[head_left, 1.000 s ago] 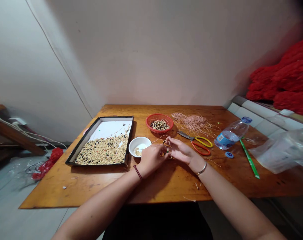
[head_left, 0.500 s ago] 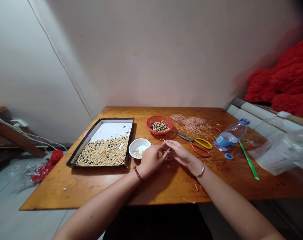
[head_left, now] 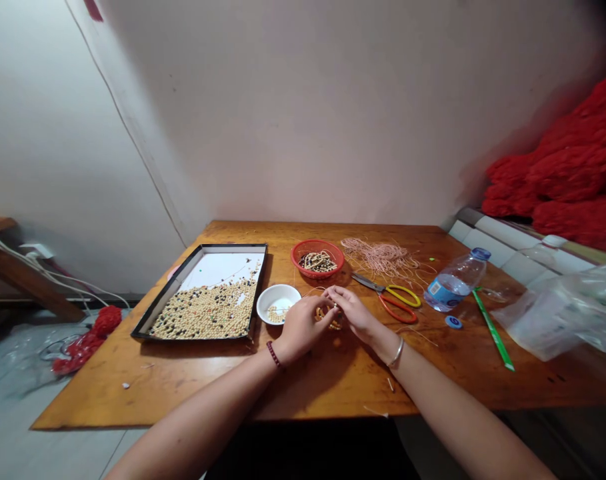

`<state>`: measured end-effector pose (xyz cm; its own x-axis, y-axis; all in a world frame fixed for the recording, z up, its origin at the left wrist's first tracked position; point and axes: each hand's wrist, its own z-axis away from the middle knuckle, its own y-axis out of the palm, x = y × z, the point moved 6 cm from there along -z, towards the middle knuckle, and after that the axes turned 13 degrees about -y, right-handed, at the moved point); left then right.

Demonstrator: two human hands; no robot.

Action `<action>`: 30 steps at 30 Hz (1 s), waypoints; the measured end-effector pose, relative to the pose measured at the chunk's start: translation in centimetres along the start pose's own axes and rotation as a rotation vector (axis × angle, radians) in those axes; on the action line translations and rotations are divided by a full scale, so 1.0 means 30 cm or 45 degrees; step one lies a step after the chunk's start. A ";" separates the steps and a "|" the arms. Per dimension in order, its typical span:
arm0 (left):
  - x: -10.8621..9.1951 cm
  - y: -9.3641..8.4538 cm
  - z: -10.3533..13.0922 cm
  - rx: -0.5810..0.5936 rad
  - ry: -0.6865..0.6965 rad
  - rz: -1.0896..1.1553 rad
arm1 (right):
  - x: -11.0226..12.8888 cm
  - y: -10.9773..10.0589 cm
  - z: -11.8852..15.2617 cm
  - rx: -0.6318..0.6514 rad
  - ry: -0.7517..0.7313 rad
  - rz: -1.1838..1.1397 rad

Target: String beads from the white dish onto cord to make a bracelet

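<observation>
My left hand (head_left: 305, 323) and my right hand (head_left: 351, 312) meet over the wooden table, fingertips pinched close together on a strand of pale beads (head_left: 335, 321) that hangs just below them. A thin pink cord (head_left: 315, 289) arcs out from the fingers toward the left. Beside my left hand is a white bowl (head_left: 267, 294) with a few pale beads in it. Behind the hands stands a red basket (head_left: 317, 269) holding beaded strands. The exact grip of the fingertips is partly hidden.
On the left lies a black-edged tray (head_left: 195, 339) of loose beads. Scissors (head_left: 393, 293), a pink cord bundle (head_left: 380, 257), a water bottle (head_left: 453, 283), a blue cap (head_left: 453, 322), a green strip (head_left: 493, 330) and a plastic bag (head_left: 543, 320) are to the right.
The view has shifted slightly, so the table sits a little lower. Both hands stay together at the beads, with fingers slightly repositioned.
</observation>
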<state>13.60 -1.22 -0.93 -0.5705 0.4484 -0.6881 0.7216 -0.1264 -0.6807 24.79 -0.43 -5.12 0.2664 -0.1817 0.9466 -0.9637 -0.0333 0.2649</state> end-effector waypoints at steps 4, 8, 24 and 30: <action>-0.001 -0.001 0.001 0.001 -0.004 0.071 | 0.003 0.000 -0.001 -0.026 -0.006 -0.004; -0.003 -0.009 0.000 -0.003 -0.024 0.208 | 0.005 -0.007 0.000 -0.089 0.006 -0.052; 0.036 -0.033 -0.029 -0.139 -0.183 0.569 | -0.001 -0.032 -0.010 -0.134 -0.011 -0.035; 0.049 -0.033 -0.033 -0.131 -0.228 0.653 | 0.020 -0.021 0.000 -0.139 -0.012 -0.018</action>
<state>12.44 0.45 -1.03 -0.1868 0.1933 -0.9632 0.9541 -0.1981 -0.2248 25.57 -0.51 -4.71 0.2790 -0.1911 0.9411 -0.9523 0.0711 0.2967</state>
